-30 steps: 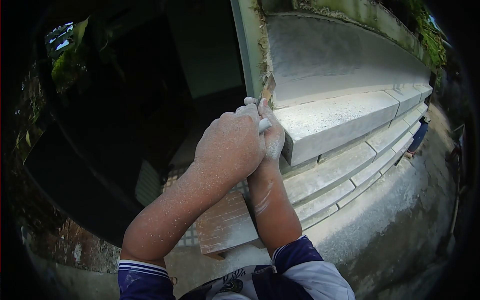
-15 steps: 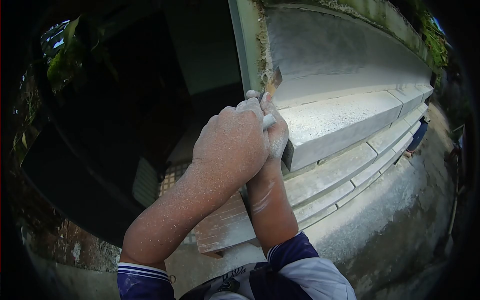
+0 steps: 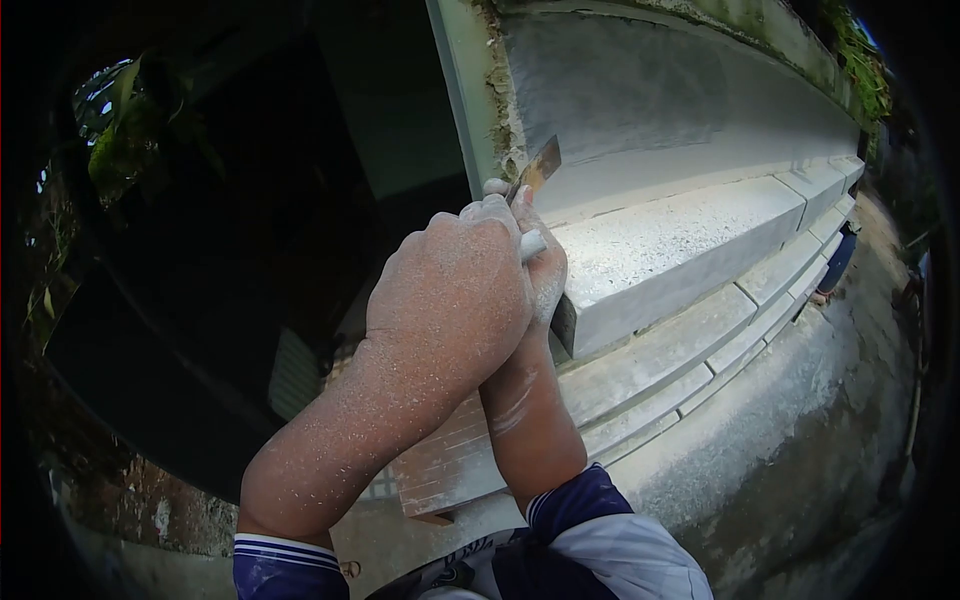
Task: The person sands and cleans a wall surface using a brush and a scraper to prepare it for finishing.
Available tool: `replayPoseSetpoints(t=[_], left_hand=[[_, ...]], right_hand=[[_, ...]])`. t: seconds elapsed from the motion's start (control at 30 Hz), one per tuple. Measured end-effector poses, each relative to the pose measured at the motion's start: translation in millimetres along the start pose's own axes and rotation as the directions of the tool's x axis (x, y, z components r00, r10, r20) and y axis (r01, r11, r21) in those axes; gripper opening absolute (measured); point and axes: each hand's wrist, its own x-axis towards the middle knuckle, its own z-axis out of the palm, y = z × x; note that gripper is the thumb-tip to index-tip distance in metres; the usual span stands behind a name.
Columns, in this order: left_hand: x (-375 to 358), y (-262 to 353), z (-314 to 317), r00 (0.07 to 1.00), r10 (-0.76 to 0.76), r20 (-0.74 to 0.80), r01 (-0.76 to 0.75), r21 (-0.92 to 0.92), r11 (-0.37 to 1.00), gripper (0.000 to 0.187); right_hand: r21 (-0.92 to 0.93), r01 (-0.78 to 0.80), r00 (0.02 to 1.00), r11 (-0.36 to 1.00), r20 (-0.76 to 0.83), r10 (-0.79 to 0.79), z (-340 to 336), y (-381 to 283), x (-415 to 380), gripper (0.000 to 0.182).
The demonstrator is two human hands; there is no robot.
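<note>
1. Both hands are dusty and bunched together. Left hand (image 3: 452, 275) is curled into a fist; can't tell what's inside.
2. Right hand (image 3: 548, 272) is just beyond it, a fingertip at the flat-bladed tool (image 3: 546, 166). Its grip is mostly hidden, so can't tell how tight.
3. Blade sticks up past the fingers, tilted, near the rough wall edge (image 3: 500, 90).
4. Pale rod end (image 3: 533, 245) pokes out between the hands.
5. Dusty block ledge (image 3: 665, 240) sits just beside them.
</note>
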Motion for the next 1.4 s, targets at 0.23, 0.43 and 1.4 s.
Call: replayPoseSetpoints(t=[0.23,0.43,1.4], left_hand=[[4,5,-13,0.993,-0.022,0.115,0.017,0.044,0.999,0.040],[-1,19,-23,0.996,0.033,0.084,-0.049,0.194,0.980,0.038],[8,22,-41,0.996,-0.051,0.070,0.040,0.151,0.988,0.026]], right_hand=[[-0.011,0.101,0.991,0.995,0.092,-0.100,-17,15,11,0.038],[0.348,-0.078,0.969,0.934,0.246,-0.011,-9,25,8,0.035],[0.303,-0.037,0.991,0.952,0.135,-0.005,19,19,-2,0.034]])
